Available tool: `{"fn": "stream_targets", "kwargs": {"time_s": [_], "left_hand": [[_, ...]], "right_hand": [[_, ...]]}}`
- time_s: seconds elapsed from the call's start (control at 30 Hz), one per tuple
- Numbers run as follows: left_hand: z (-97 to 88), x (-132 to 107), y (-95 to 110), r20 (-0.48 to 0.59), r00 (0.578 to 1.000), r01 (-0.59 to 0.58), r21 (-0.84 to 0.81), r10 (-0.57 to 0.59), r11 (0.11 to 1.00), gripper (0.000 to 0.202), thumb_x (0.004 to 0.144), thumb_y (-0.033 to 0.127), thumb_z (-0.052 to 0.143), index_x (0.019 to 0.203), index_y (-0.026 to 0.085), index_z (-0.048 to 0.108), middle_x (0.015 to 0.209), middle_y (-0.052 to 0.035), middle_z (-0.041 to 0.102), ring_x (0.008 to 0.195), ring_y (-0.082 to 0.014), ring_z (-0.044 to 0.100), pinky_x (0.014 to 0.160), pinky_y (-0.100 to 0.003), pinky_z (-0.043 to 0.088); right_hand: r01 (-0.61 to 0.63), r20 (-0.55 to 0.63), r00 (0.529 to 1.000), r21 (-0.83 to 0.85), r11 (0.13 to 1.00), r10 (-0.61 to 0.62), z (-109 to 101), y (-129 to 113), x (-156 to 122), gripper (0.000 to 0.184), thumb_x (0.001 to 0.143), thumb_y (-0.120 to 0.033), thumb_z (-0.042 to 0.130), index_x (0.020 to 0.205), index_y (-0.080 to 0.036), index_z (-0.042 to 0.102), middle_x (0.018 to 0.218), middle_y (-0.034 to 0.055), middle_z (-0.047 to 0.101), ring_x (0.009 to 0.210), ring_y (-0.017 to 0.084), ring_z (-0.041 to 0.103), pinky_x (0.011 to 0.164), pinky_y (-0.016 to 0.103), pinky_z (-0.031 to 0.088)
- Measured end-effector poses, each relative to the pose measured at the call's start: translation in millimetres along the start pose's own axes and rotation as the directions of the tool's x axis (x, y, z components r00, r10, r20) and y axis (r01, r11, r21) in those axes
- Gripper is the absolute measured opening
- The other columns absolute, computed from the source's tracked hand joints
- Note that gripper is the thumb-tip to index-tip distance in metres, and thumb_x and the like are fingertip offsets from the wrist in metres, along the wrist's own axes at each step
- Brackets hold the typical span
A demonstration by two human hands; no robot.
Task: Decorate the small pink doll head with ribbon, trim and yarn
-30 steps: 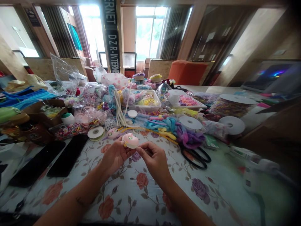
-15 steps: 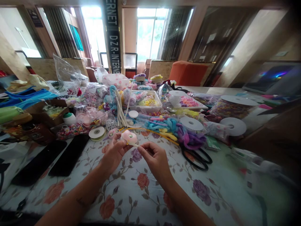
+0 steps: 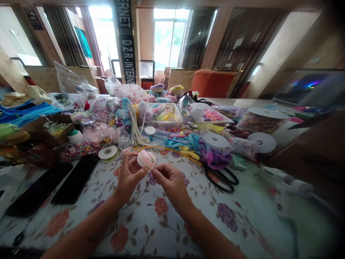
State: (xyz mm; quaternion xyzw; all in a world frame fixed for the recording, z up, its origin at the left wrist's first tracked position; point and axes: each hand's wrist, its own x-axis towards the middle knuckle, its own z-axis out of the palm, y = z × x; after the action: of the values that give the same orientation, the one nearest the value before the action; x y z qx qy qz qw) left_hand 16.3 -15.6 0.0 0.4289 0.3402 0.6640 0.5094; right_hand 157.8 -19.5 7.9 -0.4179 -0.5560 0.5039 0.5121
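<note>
From my remote seat I see the left hand [image 3: 129, 174] raised just above the worktop [image 3: 161, 219], its grip closed on a pink round piece [image 3: 146, 158] pinched between thumb and fingers. The piece is pale pink and domed, about the shape of a small cushion, with a lighter rim along its lower edge and a small greenish spot on its face; finer detail is too small for me to read. The right hand [image 3: 168, 181] sits just beside it, fingertips drawn together in a tight pinch touching the piece's lower edge. Its grip is clenched, but I cannot tell what lies between the fingertips, since they cover it. A second pink piece [image 3: 126, 151] lies on the floral cloth behind the left hand, partly hidden by its fingers. Black scissors [image 3: 222, 178] rest to the right, near a heap of fuzzy coloured strands [image 3: 199, 145], and a ribbon spool [image 3: 107, 152] lies to the left. The white tool [image 3: 285, 183] at the far right is badly smeared, and both forearms are cut off at the bottom edge.
</note>
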Motion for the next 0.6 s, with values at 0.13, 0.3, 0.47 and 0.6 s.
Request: {"fn": "stream_targets", "kwargs": {"time_s": [0.13,0.3,0.47,0.6], "left_hand": [[-0.2,-1,0,-0.03,0.999,0.029,-0.006,-0.03,1.0,0.04,0.068,0.015,0.079,0.096,0.025,0.052,0.089,0.0013,0.07,0.083,-0.0169,0.065,0.073,-0.026,0.046],[0.7,-1,1,-0.014,0.997,0.079,-0.041,-0.08,0.996,0.04,0.067,0.02,0.08,0.096,0.025,0.053,0.084,0.0018,0.07,0.081,-0.0168,0.065,0.072,-0.027,0.046],[-0.9,-2,-3,0.004,0.993,0.118,-0.055,-0.118,0.991,0.04,0.069,0.019,0.078,0.097,0.024,0.051,0.082,0.002,0.071,0.076,-0.015,0.065,0.072,-0.026,0.047],[-2.2,-1,-6,-0.002,0.98,0.196,-0.137,-0.199,0.971,0.037,0.073,0.018,0.074,0.1,0.024,0.05,0.091,-0.0002,0.072,0.082,-0.0164,0.067,0.08,-0.031,0.05]], "right_hand": [[-0.176,0.08,0.983,0.136,0.975,0.166,1,-4,0,0.03,0.073,-0.044,0.071,0.065,-0.016,0.061,0.052,-0.003,0.055,0.043,0.007,0.039,0.041,0.019,0.03],[-0.174,0.051,0.984,0.144,0.974,0.168,0,-3,2,0.028,0.07,-0.041,0.074,0.063,-0.016,0.063,0.051,-0.0033,0.055,0.043,0.006,0.038,0.041,0.019,0.029],[-0.103,-0.014,0.994,0.061,0.993,0.104,-3,4,5,0.028,0.07,-0.04,0.074,0.061,-0.016,0.064,0.052,-0.0027,0.057,0.047,0.009,0.046,0.047,0.021,0.036],[-0.078,-0.022,0.997,0.011,0.997,0.078,-4,6,6,0.027,0.072,-0.04,0.072,0.064,-0.016,0.066,0.052,-0.0025,0.057,0.047,0.009,0.046,0.047,0.022,0.036]]}}
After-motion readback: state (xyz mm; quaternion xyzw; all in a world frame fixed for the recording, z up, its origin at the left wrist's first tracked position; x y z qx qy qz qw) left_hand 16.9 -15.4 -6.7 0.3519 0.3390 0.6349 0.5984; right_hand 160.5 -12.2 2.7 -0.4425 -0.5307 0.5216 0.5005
